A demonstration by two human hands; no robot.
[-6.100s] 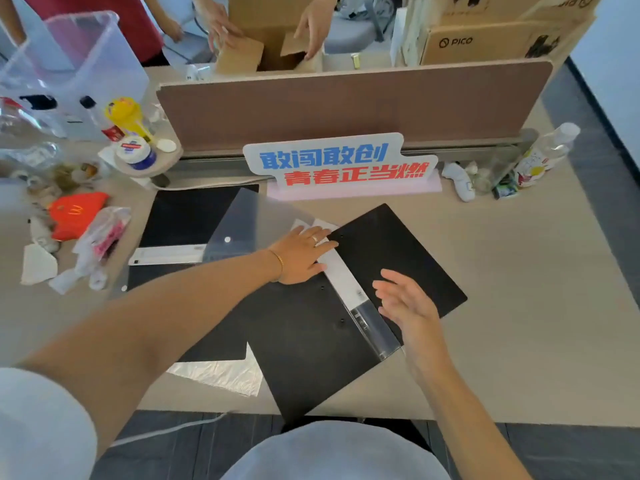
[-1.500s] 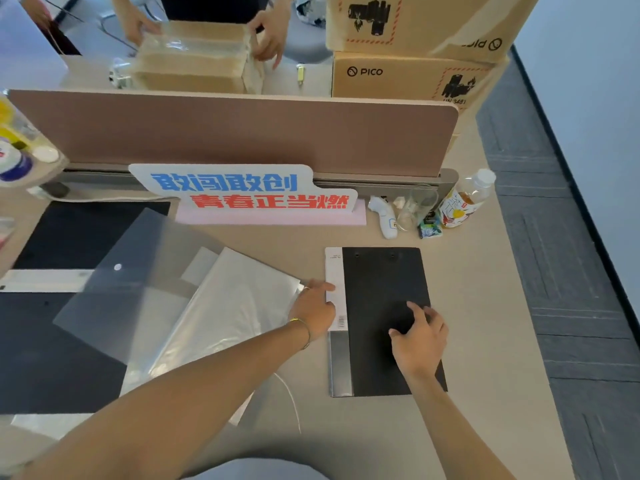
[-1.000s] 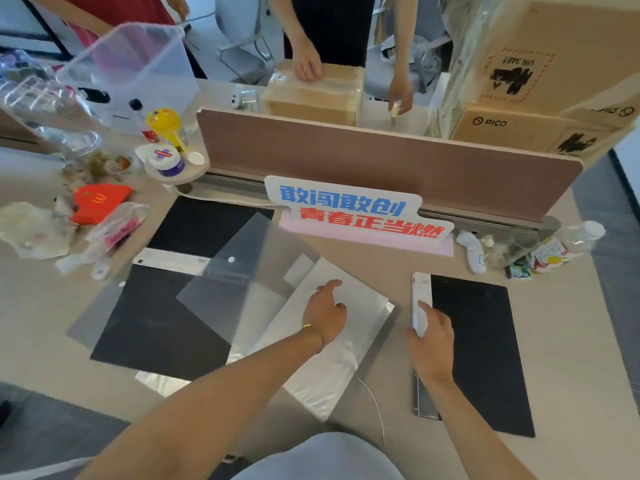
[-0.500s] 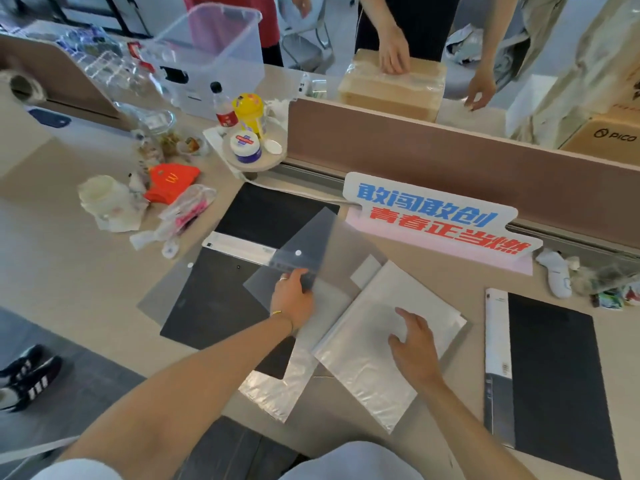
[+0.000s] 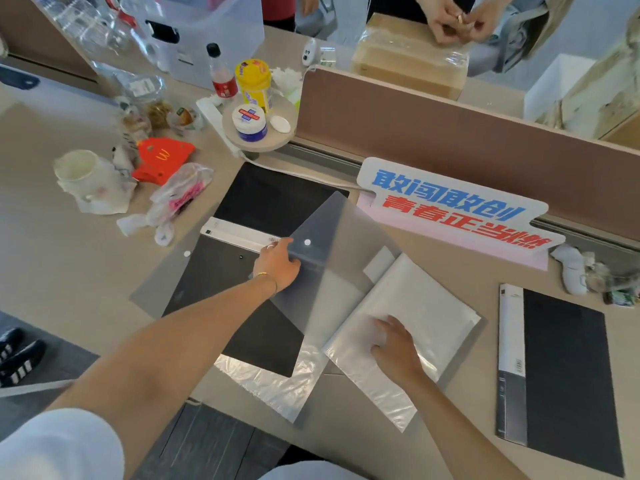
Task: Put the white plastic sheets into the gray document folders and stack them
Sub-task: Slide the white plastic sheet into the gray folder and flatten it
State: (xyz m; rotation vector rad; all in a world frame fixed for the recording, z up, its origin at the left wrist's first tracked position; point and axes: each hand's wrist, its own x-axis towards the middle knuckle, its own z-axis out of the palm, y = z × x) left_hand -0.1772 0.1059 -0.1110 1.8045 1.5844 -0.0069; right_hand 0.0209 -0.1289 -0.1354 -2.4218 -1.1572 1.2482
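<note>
The left hand [image 5: 278,263] has moved up since half a second ago and now pinches the edge of the frosted plastic sheet [image 5: 332,268] beside its white snap; the sheet looks tilted, its far corner raised toward 12 o'clock, over the open folder [image 5: 263,209] lying flat on the counter [image 5: 69,258]. A second frosted sheet [image 5: 162,275] lies half under that folder at 9 o'clock. The right hand [image 5: 398,348] stays where it was, open and pressed flat, fingers spread, on the clear sleeve [image 5: 426,313], which overlaps the lifted sheet's near corner. The closed folder [image 5: 561,368] rests well apart at 3 o'clock, nearer the picture's edge than before. The slogan sign [image 5: 453,209] stands against the divider at 1 o'clock, and the red carton [image 5: 162,161] sits among clutter at 10 o'clock.
</note>
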